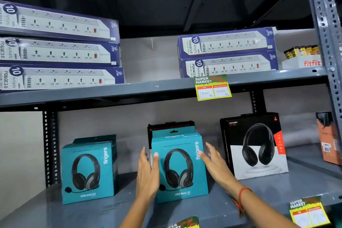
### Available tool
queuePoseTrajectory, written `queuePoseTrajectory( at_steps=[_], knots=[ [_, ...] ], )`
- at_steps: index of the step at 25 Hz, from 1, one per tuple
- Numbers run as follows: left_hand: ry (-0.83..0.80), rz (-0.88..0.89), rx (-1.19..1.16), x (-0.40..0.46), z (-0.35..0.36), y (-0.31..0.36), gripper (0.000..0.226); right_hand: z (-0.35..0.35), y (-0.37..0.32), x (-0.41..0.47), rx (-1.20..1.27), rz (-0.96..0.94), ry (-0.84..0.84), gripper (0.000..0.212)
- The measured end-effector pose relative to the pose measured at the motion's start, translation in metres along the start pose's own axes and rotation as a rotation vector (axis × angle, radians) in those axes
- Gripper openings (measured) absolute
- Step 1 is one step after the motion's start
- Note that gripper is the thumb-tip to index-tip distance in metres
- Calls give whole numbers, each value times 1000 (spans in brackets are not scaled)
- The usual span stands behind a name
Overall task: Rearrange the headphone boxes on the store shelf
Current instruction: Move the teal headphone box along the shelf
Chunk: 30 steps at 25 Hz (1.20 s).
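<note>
Headphone boxes sit on the lower shelf [305, 187], three main ones. Going left to right: left teal box [88, 170] at about 8 o'clock of frame centre, upright, standing alone, well apart from my hands. Then my left hand [148, 174] at 6 o'clock, fingers straight and spread-free, palm flat against the left side of the middle teal box [180, 168], thumb lying on its front face. Hand is open, not wrapped. Middle teal box stands upright at 6 o'clock, with a second teal box [173, 131] tucked right behind it and a dark box edge [171, 125] behind that. My right hand [215, 163] at 5 o'clock is open too, fingers splayed, fingertips at the box's right edge; I can't tell if the palm is actually touching. Black box [257, 146] at 4 o'clock leans back slightly, just beside my right wrist.

Risks as I judge them: flat palms only, so a lift could let the middle teal box slip or twist. Pushing it back could shove the boxes behind it into the wall or knock them over. My right forearm swinging outward could clip the black box and topple it. Price tag [309, 213] at the shelf lip near 5 o'clock could get snagged by my wrist band [242, 194].
</note>
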<state>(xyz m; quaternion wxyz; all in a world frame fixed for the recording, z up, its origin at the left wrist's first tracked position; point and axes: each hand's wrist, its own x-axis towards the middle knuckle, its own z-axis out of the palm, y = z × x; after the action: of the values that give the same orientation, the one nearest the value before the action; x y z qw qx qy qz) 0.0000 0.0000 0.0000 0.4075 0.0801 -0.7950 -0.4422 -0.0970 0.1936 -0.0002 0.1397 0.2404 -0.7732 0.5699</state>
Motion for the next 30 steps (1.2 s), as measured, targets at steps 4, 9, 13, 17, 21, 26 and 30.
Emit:
queuePoseTrajectory(
  at_steps=[4,9,13,17,21,26,30],
  knots=[
    [-1,-201,-189,-5,19,-7,58,6,11,-1,160,118,-236,36],
    [67,-273,-126,-15,17,4,75,-4,10,6,210,67,-215,34],
    [217,-246,123,-15,-4,41,68,-25,-11,14,89,-8,-93,51],
    [244,-217,204,-17,-23,52,70,-25,-33,11,-13,-23,-86,71],
    [322,-191,235,-21,-53,34,70,13,-54,-3,-61,-104,-116,68],
    [488,-211,196,-14,-126,-13,63,111,-76,-15,68,-122,-380,105],
    [479,-304,153,4,-183,-68,67,186,-94,-24,143,-76,-555,87]
  ],
)
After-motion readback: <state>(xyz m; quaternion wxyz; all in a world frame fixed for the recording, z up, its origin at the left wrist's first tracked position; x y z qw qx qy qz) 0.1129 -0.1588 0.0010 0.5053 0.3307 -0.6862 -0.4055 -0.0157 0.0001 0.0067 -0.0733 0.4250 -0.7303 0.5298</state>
